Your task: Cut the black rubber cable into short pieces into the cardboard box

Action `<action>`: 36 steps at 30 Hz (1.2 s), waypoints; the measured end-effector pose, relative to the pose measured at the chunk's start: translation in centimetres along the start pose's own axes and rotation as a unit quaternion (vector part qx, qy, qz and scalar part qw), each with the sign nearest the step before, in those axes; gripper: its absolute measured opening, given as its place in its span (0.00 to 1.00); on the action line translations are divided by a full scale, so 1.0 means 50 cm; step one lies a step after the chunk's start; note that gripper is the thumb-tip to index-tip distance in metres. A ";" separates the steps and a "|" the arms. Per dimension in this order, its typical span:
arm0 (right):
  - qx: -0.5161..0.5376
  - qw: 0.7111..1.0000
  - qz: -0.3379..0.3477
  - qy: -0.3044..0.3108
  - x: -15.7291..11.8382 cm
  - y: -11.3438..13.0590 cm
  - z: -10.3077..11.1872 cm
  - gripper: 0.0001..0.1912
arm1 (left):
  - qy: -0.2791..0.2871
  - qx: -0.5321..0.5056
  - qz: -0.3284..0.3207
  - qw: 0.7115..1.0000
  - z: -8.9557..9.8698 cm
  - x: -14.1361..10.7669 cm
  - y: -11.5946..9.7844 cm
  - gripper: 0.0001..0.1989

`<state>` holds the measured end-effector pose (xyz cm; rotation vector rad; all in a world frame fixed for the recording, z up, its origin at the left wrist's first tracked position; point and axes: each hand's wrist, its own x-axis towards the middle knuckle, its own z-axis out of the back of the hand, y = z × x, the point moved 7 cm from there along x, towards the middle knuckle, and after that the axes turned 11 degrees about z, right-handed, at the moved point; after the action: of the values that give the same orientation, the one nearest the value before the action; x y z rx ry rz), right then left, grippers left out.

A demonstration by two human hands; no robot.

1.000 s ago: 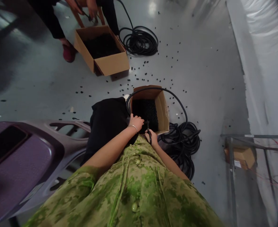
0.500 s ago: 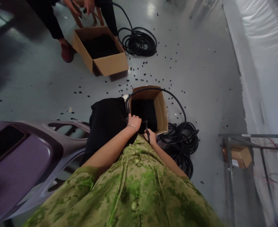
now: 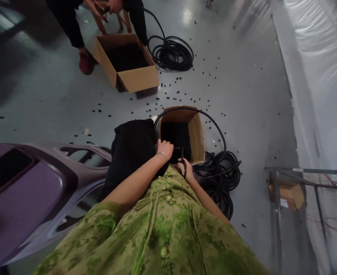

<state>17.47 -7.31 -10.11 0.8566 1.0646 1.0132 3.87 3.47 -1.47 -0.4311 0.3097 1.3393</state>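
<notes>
Gripping black hose, the left hand partly hides it, the right hand closed on blurry scissors.

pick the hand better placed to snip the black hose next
Likely the right hand: it holds the scissors, near the left hand, which is busy gripping the black hose.

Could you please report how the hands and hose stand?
Left hand gripping black hose; right hand holding scissors; hose arching over open box.
</notes>
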 end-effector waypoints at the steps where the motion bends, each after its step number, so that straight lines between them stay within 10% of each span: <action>1: 0.022 1.000 -0.020 0.005 -0.006 -0.001 0.000 0.18 | -0.002 -0.004 0.002 1.000 0.001 0.000 0.000 0.15; 36: -0.041 0.996 0.056 0.058 -0.011 0.024 -0.003 0.15 | 0.005 -0.014 -0.008 1.000 -0.011 0.008 0.009 0.13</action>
<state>16.97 -7.43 -8.90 0.8059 1.0750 1.2050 3.51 3.62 -2.17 -0.4633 0.2948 1.3285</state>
